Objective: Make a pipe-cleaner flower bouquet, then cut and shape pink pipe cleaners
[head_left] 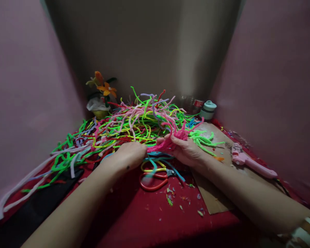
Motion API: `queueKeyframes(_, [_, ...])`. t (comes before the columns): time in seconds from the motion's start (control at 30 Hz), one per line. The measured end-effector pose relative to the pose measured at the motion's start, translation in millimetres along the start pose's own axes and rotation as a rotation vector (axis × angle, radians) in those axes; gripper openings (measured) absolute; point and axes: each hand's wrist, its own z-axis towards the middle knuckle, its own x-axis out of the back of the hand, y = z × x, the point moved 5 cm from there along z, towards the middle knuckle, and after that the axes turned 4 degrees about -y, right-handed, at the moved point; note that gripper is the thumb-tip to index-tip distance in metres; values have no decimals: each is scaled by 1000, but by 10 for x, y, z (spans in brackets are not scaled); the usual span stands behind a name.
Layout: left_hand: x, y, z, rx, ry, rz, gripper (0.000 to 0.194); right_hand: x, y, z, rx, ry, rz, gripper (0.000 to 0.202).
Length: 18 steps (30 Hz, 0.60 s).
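L hand (pixel 131 153) + R hand (pixel 187 153) both clamped on pink bundle (pixel 162 146)

At back L, orange flowers (pixel 107 89) stand beside the mixed stem pile (pixel 139 120). L hand is fisted w/ fingers shut at the bundle's L end; exact fingertip placement can't be seen. Pink bundle sits btwn the hands, in front of the pile, over blue stems (pixel 179 174). Snips (pixel 171 173) lie just below on red cloth (pixel 134 220), blades pointing R. R hand wraps the bundle's fuller end, thumb on top, loose tips fanning up & out. Farther R: green stems (pixel 204 139), cardboard (pixel 214 198), pink glue gun (pixel 257 165).

For good handling, prob. best to pinch the L end firmly, keep R fingers lighter so the fuzz isn't crushed, hold strands aligned, & keep them clear of the pile, since stray stems could snag.
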Motion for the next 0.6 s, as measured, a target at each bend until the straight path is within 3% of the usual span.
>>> queueKeyframes(0.23, [96, -276, 5, 213, 125, 72, 31, 283, 38, 65, -80, 274, 115, 10])
queueKeyframes(0.43, [-123, -307, 92, 160, 54, 18, 33, 281, 71, 43, -220, 370, -4, 11])
queueKeyframes(0.6, [-64, -331, -6, 90, 115, -113, 41, 253, 49, 21, -204, 354, -38, 9])
